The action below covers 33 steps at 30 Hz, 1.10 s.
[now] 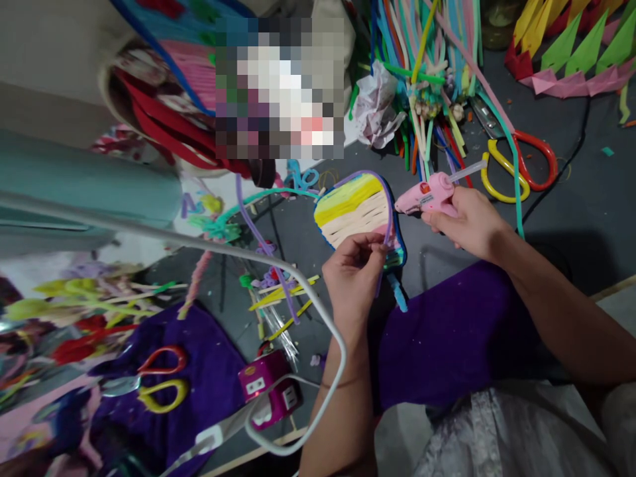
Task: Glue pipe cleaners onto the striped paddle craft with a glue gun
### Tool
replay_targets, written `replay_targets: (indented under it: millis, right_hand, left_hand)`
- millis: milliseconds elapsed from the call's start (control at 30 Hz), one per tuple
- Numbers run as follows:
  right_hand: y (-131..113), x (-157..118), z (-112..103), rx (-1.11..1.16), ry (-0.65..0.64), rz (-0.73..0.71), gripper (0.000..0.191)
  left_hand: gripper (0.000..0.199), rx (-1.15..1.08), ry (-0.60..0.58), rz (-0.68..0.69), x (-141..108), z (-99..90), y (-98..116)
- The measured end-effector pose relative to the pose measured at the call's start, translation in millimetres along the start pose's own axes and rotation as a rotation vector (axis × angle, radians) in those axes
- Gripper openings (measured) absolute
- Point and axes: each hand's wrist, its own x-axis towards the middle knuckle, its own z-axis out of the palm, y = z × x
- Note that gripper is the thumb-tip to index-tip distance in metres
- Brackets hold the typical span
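Up beyond the striped panel [355, 202] and to its left, we see a cream-rimmed bag [105, 76] with red cloth [149, 112] and patterned fabric at its mouth; a blurred patch hides much of that area, so we cannot tell all that it holds. Far up and right of the panel, a jar [501, 26] is cut off by the picture's edge, its contents too dark for us to make out. A ring of folded paper [566, 79] stands right of the jar, and nearer the panel, above and right of it, we have a thick bundle of fuzzy strips [422, 66] beside crumpled paper [377, 109]. The panel itself lies on the dark table [437, 255], between our two hands. Our left hand [355, 268] is at its lower edge, thumb and fingers closed in a pinch on a purple strip [389, 211] that runs along the panel's right side. Our right hand [470, 218] is wrapped around a pink glue gun [427, 197] just right of the panel, the nozzle pointing at the strip; whether it touches, we cannot tell. Right of the panel, past the gun, lie red-and-yellow scissors [553, 159].
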Motion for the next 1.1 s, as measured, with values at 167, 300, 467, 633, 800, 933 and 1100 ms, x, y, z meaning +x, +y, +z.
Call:
replay_targets:
  millis: [167, 300, 467, 633, 800, 933, 1100]
  right_hand:
    - [0.3, 0.6, -1.1, -0.001, -0.016, 0.015, 0.020]
    - [-1.7, 0.2, -2.4, -0.003, -0.035, 0.026, 0.020]
    - [-3.3, -0.6, -2.9, -0.006, -0.045, 0.028, 0.019]
    - [-3.0, -0.7, -3.1, -0.019, -0.046, 0.028, 0.018]
    - [-3.3, -0.7, -3.2, -0.036, -0.053, 0.031, 0.017]
    - [-4.3, -1.7, -4.0, -0.043, -0.061, 0.021, 0.018]
    - [-5.4, -2.9, -5.3, -0.065, -0.058, 0.023, 0.018]
  left_hand:
    - [0.013, 0.013, 0.007, -0.010, 0.3, 0.5, 1.6]
    - [0.013, 0.029, 0.005, -0.017, 0.4, 1.1, 3.7]
    - [0.013, 0.060, 0.012, -0.012, 0.6, 1.1, 5.1]
    - [0.013, 0.048, 0.008, -0.012, 0.5, 0.7, 4.0]
    - [0.013, 0.043, 0.003, -0.008, 1.1, 0.3, 3.2]
    - [0.013, 0.048, 0.004, -0.004, 1.2, 0.3, 4.4]
    - [0.013, 0.044, -0.001, -0.013, 0.5, 0.2, 5.8]
